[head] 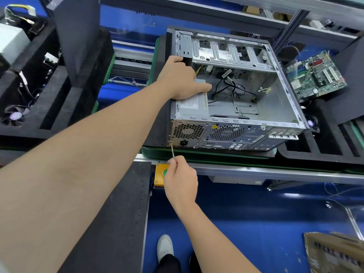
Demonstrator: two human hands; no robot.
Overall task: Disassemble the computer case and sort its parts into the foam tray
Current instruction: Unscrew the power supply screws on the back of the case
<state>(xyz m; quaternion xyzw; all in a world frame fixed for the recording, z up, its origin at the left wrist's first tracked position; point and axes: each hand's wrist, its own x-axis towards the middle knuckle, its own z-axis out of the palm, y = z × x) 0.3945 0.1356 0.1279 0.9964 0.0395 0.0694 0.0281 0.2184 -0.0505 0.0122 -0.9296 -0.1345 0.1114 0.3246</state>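
Observation:
The open grey computer case (275, 107) lies on its side on a green-edged pallet, its rear panel facing me. My left hand (180, 79) rests on top of the power supply (194, 106) in the case's near-left corner, fingers spread over it. My right hand (180, 178) grips a thin screwdriver (172, 151) whose tip sits on a screw at the lower-left corner of the rear panel. Black cables (230, 89) lie loose inside the case. A green motherboard (315, 75) rests on the black foam tray (325, 146) at the right.
Another black foam tray (49, 99) at the left holds a fan, cables and a grey box. A dark side panel (76, 36) stands upright there. An orange button box (159, 174) hangs on the conveyor rail. A cardboard box (334, 253) sits on the blue floor.

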